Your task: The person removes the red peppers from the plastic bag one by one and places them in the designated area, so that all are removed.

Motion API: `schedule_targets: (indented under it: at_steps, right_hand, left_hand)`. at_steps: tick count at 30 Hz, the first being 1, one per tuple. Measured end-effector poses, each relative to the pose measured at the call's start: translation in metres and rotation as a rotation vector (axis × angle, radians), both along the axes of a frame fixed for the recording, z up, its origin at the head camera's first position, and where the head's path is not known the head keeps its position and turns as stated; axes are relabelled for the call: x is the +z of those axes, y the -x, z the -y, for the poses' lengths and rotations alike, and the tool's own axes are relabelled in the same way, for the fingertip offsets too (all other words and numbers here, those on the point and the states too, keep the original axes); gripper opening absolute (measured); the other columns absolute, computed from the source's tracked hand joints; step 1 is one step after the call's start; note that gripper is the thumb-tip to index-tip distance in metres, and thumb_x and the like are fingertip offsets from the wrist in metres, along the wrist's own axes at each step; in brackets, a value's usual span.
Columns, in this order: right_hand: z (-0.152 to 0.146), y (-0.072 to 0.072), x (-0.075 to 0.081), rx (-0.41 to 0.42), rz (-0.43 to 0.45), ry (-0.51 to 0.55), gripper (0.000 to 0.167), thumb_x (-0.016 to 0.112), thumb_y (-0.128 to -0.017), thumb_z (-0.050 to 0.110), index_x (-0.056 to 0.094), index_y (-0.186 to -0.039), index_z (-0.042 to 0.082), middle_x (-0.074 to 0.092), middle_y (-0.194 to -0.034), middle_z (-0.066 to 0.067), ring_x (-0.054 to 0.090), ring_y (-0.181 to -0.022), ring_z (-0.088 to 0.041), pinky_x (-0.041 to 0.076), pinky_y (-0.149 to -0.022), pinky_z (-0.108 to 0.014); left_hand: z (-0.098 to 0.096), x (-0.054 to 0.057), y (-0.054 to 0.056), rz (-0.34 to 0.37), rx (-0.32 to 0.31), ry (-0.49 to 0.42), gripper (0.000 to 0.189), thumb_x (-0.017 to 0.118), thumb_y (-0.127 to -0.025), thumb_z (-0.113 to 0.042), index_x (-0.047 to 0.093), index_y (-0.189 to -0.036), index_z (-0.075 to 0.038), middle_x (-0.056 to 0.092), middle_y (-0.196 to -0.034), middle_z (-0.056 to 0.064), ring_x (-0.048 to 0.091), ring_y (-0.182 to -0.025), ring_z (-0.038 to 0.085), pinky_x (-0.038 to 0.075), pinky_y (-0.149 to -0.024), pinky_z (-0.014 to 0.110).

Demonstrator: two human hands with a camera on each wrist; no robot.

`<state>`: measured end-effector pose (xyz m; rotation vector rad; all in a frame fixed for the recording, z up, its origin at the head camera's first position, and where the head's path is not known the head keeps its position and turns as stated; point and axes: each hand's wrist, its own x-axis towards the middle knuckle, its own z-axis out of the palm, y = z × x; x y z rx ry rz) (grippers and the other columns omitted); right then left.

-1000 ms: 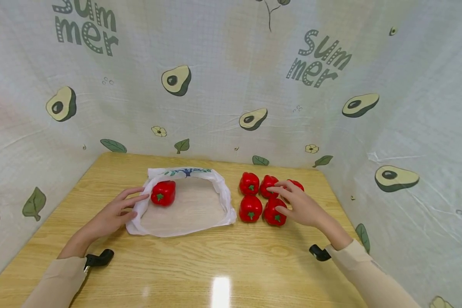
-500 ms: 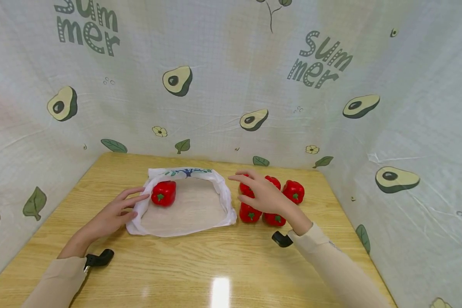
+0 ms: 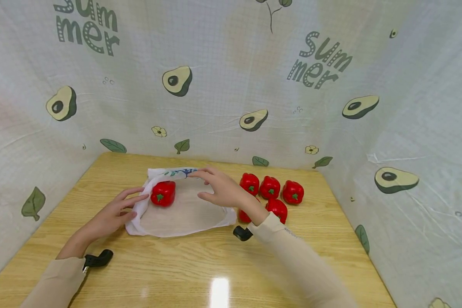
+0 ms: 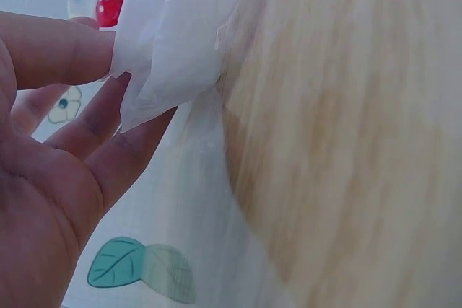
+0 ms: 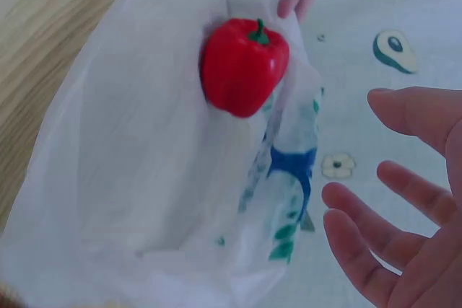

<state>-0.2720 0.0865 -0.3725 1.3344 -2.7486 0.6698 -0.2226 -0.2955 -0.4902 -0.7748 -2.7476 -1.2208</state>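
Observation:
A white plastic bag (image 3: 185,218) with a blue and green print lies on the table, its mouth spread wide. One red bell pepper (image 3: 163,193) sits inside at the left, also visible in the right wrist view. My left hand (image 3: 113,214) holds the bag's left rim; in the left wrist view the white film (image 4: 170,48) passes between thumb and fingers. Over the bag's right part hovers my right hand (image 3: 221,187), fingers spread and holding nothing. In the right wrist view its fingers (image 5: 364,239) are apart from the pepper.
To the bag's right are several red bell peppers (image 3: 293,192), some partly behind my right forearm. The wooden table (image 3: 169,273) ends at a printed cloth (image 3: 215,94) behind and at both sides.
My right hand has moved left from above the group of peppers to above the bag, with nothing in it. The left hand has stayed at the bag's rim.

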Motion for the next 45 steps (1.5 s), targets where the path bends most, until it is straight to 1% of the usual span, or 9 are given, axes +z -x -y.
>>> schedule_targets:
  at_steps: [3, 9, 13, 19, 23, 29, 36, 40, 45]
  right_hand:
    - [0.016, 0.002, -0.003, 0.003, 0.032, -0.015, 0.06, 0.074, -0.102, 0.022, 0.051, -0.157, 0.024, 0.051, -0.156, -0.003, 0.059, -0.128, -0.018, 0.054, -0.103, -0.032]
    - [0.044, 0.011, -0.014, 0.001, 0.097, -0.005, 0.059, 0.073, -0.102, 0.019, 0.051, -0.157, 0.021, 0.05, -0.156, -0.005, 0.068, -0.114, -0.022, 0.055, -0.091, -0.023]
    - [0.06, 0.016, -0.021, -0.006, 0.103, -0.009, 0.06, 0.072, -0.103, 0.017, 0.05, -0.158, 0.02, 0.05, -0.156, -0.006, 0.07, -0.112, -0.025, 0.054, -0.088, -0.02]
    - [0.078, 0.023, -0.031, -0.047, 0.105, -0.03, 0.062, 0.072, -0.103, 0.019, 0.048, -0.159, 0.026, 0.05, -0.155, -0.004, 0.072, -0.109, -0.022, 0.053, -0.078, -0.018]
    - [0.087, 0.025, -0.036, -0.078, 0.108, -0.054, 0.059, 0.069, -0.103, 0.024, 0.049, -0.158, 0.03, 0.051, -0.15, 0.001, 0.068, -0.104, -0.013, 0.052, -0.07, -0.017]
    - [0.097, 0.027, -0.042, -0.07, 0.149, -0.043, 0.059, 0.068, -0.103, 0.019, 0.05, -0.158, 0.027, 0.048, -0.153, -0.002, 0.058, -0.095, -0.007, 0.05, -0.076, -0.015]
    - [0.107, 0.028, -0.052, -0.108, 0.088, -0.098, 0.06, 0.071, -0.103, 0.025, 0.049, -0.158, 0.029, 0.048, -0.157, -0.004, 0.061, -0.12, -0.014, 0.054, -0.099, -0.027]
    - [0.113, 0.03, -0.062, -0.117, 0.069, -0.112, 0.061, 0.072, -0.102, 0.03, 0.048, -0.158, 0.031, 0.049, -0.156, -0.003, 0.057, -0.131, -0.016, 0.053, -0.103, -0.029]
    - [0.116, 0.027, -0.067, -0.151, 0.082, -0.102, 0.062, 0.074, -0.101, 0.031, 0.048, -0.157, 0.032, 0.049, -0.157, -0.002, 0.055, -0.134, -0.019, 0.054, -0.103, -0.033]
  left_hand:
    - [0.001, 0.0, 0.001, -0.004, -0.001, 0.0, 0.054, 0.066, -0.101, 0.002, 0.058, -0.153, -0.01, 0.034, -0.166, 0.016, 0.035, -0.146, 0.045, 0.033, -0.101, 0.002]
    - [0.002, -0.001, 0.001, -0.015, -0.003, 0.01, 0.054, 0.067, -0.101, 0.001, 0.059, -0.153, -0.011, 0.034, -0.166, 0.015, 0.036, -0.145, 0.044, 0.033, -0.101, 0.002]
    - [0.003, -0.002, 0.001, -0.04, -0.014, 0.002, 0.053, 0.067, -0.101, 0.003, 0.059, -0.152, -0.009, 0.035, -0.165, 0.016, 0.037, -0.143, 0.043, 0.034, -0.101, 0.002]
    - [0.004, -0.002, 0.0, -0.078, -0.04, -0.013, 0.054, 0.068, -0.099, 0.004, 0.059, -0.151, -0.007, 0.036, -0.164, 0.017, 0.038, -0.14, 0.043, 0.037, -0.1, 0.003]
    - [0.003, -0.002, 0.0, -0.084, -0.053, -0.025, 0.054, 0.069, -0.099, 0.004, 0.059, -0.151, -0.006, 0.037, -0.163, 0.018, 0.038, -0.14, 0.044, 0.039, -0.098, 0.004]
    - [0.004, -0.003, 0.001, -0.076, -0.049, -0.018, 0.056, 0.068, -0.1, 0.004, 0.058, -0.153, -0.008, 0.035, -0.164, 0.017, 0.038, -0.14, 0.044, 0.037, -0.099, 0.004]
    - [0.002, -0.001, 0.002, -0.092, -0.054, -0.009, 0.055, 0.07, -0.098, 0.004, 0.059, -0.151, -0.007, 0.036, -0.164, 0.017, 0.038, -0.141, 0.043, 0.036, -0.1, 0.003]
    - [0.001, -0.002, 0.001, -0.122, -0.069, -0.018, 0.056, 0.071, -0.096, 0.006, 0.06, -0.15, -0.005, 0.037, -0.163, 0.018, 0.04, -0.138, 0.042, 0.038, -0.1, 0.004]
    - [0.001, -0.001, 0.0, -0.131, -0.076, -0.03, 0.056, 0.07, -0.096, 0.008, 0.059, -0.15, -0.004, 0.037, -0.162, 0.019, 0.042, -0.137, 0.037, 0.041, -0.099, 0.005]
